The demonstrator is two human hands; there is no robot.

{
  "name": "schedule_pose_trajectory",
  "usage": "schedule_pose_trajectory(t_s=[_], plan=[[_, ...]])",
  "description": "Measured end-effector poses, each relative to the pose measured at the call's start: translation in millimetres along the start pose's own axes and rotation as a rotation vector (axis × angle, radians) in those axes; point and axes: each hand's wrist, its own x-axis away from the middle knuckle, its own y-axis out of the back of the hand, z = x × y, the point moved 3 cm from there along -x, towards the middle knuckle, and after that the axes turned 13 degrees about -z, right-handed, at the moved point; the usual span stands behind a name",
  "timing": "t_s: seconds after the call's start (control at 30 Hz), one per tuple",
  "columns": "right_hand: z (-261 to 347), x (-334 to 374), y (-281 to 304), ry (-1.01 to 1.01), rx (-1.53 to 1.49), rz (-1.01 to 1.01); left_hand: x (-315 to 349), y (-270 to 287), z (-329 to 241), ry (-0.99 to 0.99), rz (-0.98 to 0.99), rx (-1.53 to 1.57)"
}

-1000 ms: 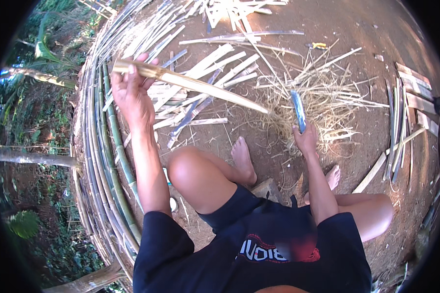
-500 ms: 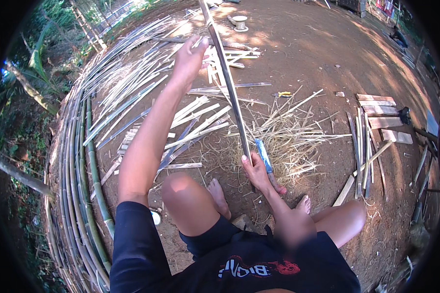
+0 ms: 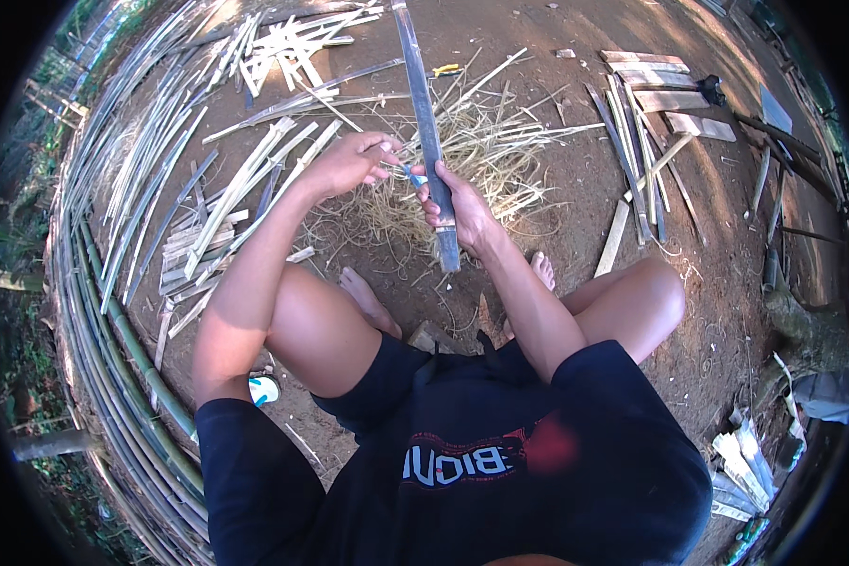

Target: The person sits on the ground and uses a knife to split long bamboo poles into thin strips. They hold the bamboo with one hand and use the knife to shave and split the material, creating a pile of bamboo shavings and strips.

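Observation:
A long dark bamboo strip (image 3: 421, 99) stands nearly upright in view, its lower end hanging above the ground between my knees. My right hand (image 3: 464, 209) is closed round it near that lower end. To the left, my left hand (image 3: 349, 165) is raised with its fingers loosely bent and apart, holding nothing that I can see. Its fingertips are close to the strip but not on it. A small blue piece (image 3: 413, 175) shows between the two hands; what it belongs to is mostly hidden. Beneath them lies a heap of thin bamboo shavings (image 3: 500, 156).
Split bamboo strips (image 3: 245, 193) lie on the left, with long bamboo poles (image 3: 127, 349) beyond. More strips (image 3: 632, 156) and flat boards (image 3: 665, 80) lie on the right. Yellow-handled pliers (image 3: 446, 70) sit past the shavings. A white and blue slipper (image 3: 264, 390) lies by my left knee.
My left hand has come down from the strip's upper part toward my right hand. My right hand has lifted the strip closer to me, still gripping its lower end. The view has shifted.

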Motion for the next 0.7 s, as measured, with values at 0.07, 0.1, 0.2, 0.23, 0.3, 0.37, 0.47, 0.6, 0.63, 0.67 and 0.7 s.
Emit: schedule_pose_trajectory(t_s=[0.07, 0.1, 0.2, 0.23, 0.3, 0.37, 0.47, 0.6, 0.63, 0.67, 0.7], plan=[[-21.4, -6.7, 32.5, -0.078, 0.127, -0.213, -0.2, 7.4, 9.9, 0.011, -0.001, -0.095], [-36.4, -9.6, 50.4, -0.123, 0.192, -0.316, -2.8, 12.6, 23.4, 0.013, 0.003, -0.112], [-86.7, -19.7, 156.5, -0.281, 0.32, -0.495, -0.3, 13.4, 16.1, -0.003, 0.014, -0.185], [-96.5, -15.9, 175.9, -0.282, 0.362, -0.519, -1.7, 12.4, 18.0, -0.007, 0.012, -0.185], [-111.3, -8.5, 193.2, -0.287, 0.446, -0.552, -1.2, 17.9, 18.0, -0.006, -0.003, -0.196], [-114.1, -8.0, 184.2, -0.303, 0.425, -0.622, -0.5, 19.6, 24.1, -0.021, 0.022, -0.193], [-108.1, -14.2, 173.3, -0.282, 0.425, -0.667, -7.5, 23.2, 29.1, -0.029, 0.063, -0.177], [-106.9, -8.6, 179.7, -0.143, 0.548, -0.76, -21.0, 17.7, 20.2, -0.07, 0.079, -0.218], [-100.8, -5.5, 187.2, -0.056, 0.612, -0.813, -21.2, 16.8, 18.8, -0.088, 0.087, -0.19], [-95.4, -0.6, 176.1, -0.03, 0.663, -0.814, -18.5, 18.1, 24.7, -0.066, 0.082, -0.124], [-87.0, 5.4, 157.2, -0.008, 0.716, -0.812, -19.7, 23.9, 34.8, -0.024, 0.078, -0.098]])
